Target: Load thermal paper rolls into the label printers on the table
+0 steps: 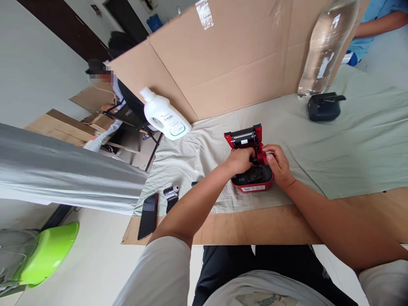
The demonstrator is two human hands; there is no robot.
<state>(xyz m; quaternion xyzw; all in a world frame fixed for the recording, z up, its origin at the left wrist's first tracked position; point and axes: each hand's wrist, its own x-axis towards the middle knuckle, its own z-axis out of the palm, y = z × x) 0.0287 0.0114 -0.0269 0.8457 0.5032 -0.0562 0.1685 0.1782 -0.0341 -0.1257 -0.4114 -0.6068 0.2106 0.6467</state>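
Observation:
A red and black label printer [251, 182] stands on the cloth before me with its lid [244, 135] raised. My left hand [240, 160] reaches into the opened body, fingers curled downward. Its fingertips and whatever they grip are hidden inside. Against the printer's right side rests my right hand [278, 165], its fingers and thumb holding the red edge near the lid hinge. Left of my left forearm lies a small roll of black ribbon [171, 196], partly unwound. A dark phone [148, 216] lies beside it near the table edge.
A tall cardboard panel [236, 55] borders the table's back. In front of it are a white detergent bottle [167, 117], a large clear bottle [327, 51] and a black device [324, 106]. Other people are beyond the panel. A green basin [52, 255] is at lower left.

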